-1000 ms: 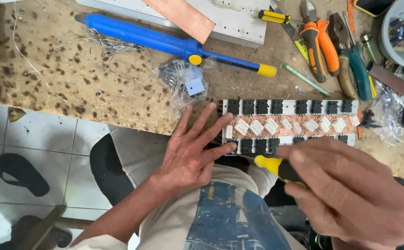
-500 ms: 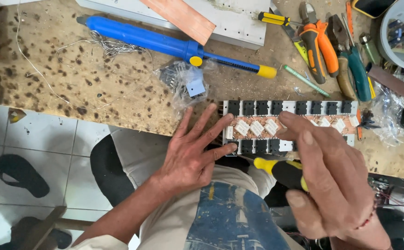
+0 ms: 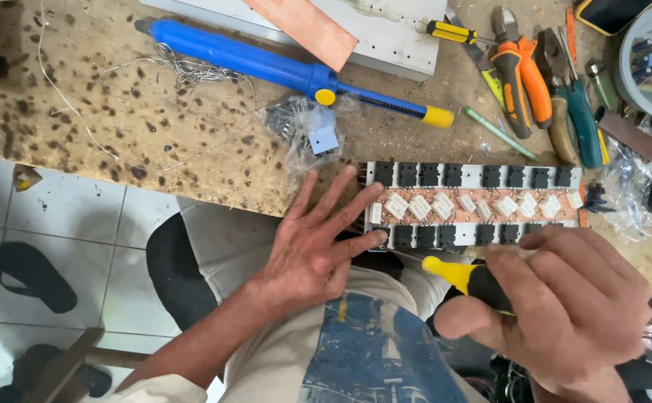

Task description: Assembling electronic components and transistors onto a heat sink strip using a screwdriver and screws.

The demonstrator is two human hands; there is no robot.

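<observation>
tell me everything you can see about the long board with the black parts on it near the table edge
The long board lies flat at the near edge of the worn wooden table, its length running left to right. It looks like a pale metal strip carrying two rows of square black components, with a copper-coloured band of small white blocks between them. The left hand is spread open, fingertips resting on its left end. The right hand, gripping a yellow-and-black screwdriver, covers part of its near right edge.

left hand (image 3: 312, 246): flat, fingers spread | right hand (image 3: 565, 310): fingers curled in grip
</observation>
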